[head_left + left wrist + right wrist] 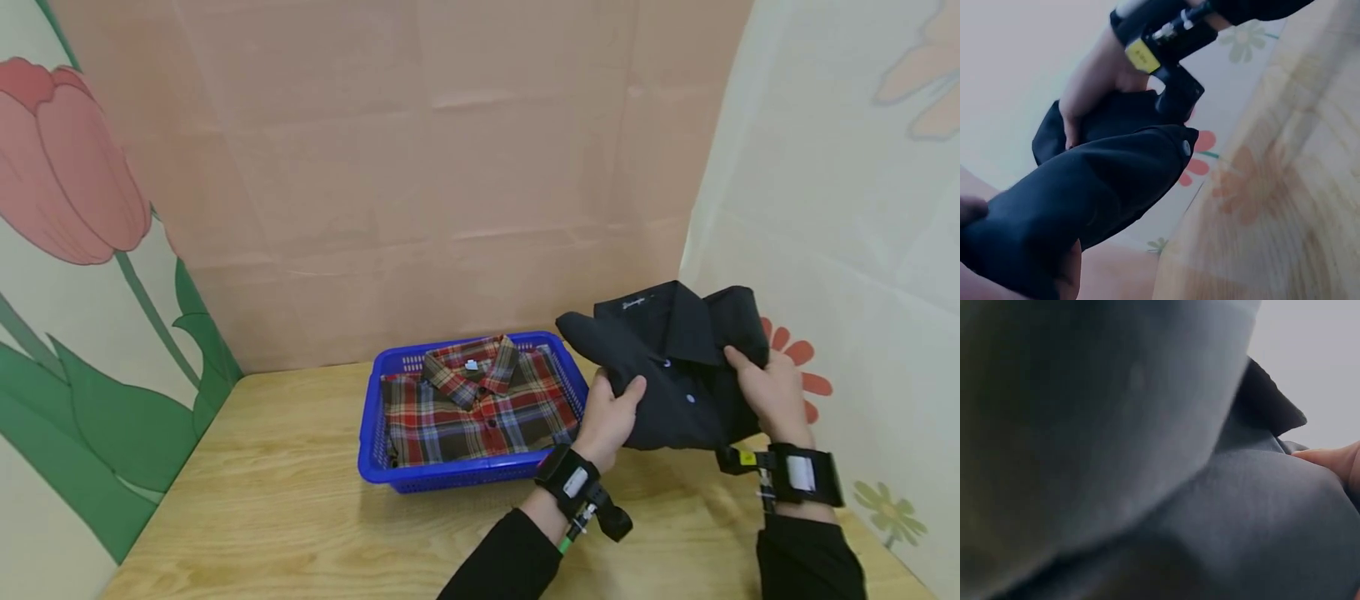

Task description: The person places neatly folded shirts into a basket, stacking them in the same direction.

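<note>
A folded black collared shirt (667, 400) with pale buttons is held up above the right part of the table, its collar toward the back. My left hand (609, 417) grips its left side, thumb on top and fingers beneath. On the opposite side my right hand (772, 396) pinches the cloth, thumb on the front; its other fingers are hidden behind the fabric. In the left wrist view the shirt (1097, 181) bends between both hands. Dark cloth fills most of the right wrist view, with the right thumb (1332, 461) at its edge.
Left of the black shirt stands a blue plastic basket (472, 475) holding a folded plaid shirt (487, 408), collar toward the back. Both are on a wooden table (285, 483). A brown sheet (435, 167) hangs behind, and a flower-printed wall (840, 250) stands close beside the right hand.
</note>
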A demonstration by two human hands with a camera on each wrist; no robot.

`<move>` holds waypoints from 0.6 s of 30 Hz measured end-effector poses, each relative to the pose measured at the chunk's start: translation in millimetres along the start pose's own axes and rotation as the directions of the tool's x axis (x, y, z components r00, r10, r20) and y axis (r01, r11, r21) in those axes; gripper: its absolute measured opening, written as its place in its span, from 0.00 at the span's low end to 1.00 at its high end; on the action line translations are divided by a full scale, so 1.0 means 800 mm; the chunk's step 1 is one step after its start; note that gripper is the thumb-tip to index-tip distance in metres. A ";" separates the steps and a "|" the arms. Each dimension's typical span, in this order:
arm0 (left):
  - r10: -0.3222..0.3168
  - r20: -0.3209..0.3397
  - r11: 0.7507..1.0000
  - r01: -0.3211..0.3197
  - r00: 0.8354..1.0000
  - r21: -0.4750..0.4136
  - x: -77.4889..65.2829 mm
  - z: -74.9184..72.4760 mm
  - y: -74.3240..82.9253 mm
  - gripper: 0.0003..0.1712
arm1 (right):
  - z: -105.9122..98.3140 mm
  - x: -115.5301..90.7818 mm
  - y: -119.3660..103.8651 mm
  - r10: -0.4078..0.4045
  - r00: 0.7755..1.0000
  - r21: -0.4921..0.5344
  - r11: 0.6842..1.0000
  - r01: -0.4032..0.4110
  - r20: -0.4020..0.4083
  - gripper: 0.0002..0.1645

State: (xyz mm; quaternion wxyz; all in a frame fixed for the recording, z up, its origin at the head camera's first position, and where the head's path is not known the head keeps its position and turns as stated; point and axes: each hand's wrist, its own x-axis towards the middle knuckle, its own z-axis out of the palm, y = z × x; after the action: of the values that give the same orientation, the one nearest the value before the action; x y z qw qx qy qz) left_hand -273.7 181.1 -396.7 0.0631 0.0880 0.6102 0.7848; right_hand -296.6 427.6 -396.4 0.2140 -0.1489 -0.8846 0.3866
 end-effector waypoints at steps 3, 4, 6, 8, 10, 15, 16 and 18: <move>-0.016 -0.025 0.999 0.015 1.000 -0.041 0.002 -0.007 0.002 0.16 | 0.000 -0.002 -0.004 0.024 1.000 0.021 0.999 -0.024 0.010 0.38; -0.033 -0.026 0.998 0.032 0.999 -0.061 0.003 -0.010 0.003 0.15 | 0.000 -0.002 -0.006 0.029 0.999 0.035 0.999 -0.029 0.017 0.39; -0.072 -0.008 0.991 0.071 0.997 -0.112 0.003 -0.015 0.004 0.15 | 0.001 -0.002 -0.008 0.039 0.999 0.068 0.997 -0.041 0.034 0.40; -0.107 0.023 0.982 0.109 0.994 -0.157 0.003 -0.020 0.006 0.14 | 0.001 -0.003 -0.010 0.034 0.998 0.090 0.995 -0.039 0.049 0.41; -0.117 0.037 0.977 0.122 0.992 -0.177 0.003 -0.025 0.006 0.15 | 0.001 -0.004 -0.011 0.030 0.997 0.111 0.993 -0.038 0.067 0.40; -0.083 -0.007 0.987 0.081 0.997 -0.139 0.007 -0.036 0.009 0.18 | 0.006 -0.005 -0.015 0.013 0.994 0.139 0.990 -0.029 0.109 0.40; -0.076 -0.017 0.989 0.073 0.997 -0.126 0.008 -0.038 0.010 0.19 | 0.007 -0.005 -0.016 0.010 0.993 0.148 0.989 -0.027 0.115 0.40; -0.074 -0.030 0.992 0.070 0.997 -0.107 0.009 -0.045 0.012 0.18 | 0.009 -0.006 -0.018 0.005 0.992 0.167 0.986 -0.026 0.123 0.42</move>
State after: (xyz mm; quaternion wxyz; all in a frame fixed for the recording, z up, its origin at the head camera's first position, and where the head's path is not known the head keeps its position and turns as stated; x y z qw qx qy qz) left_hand -288.6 146.4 -395.4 0.0858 0.0492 0.5713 0.8148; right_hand -297.6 411.3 -391.3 0.1682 -0.1132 -0.8592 0.4698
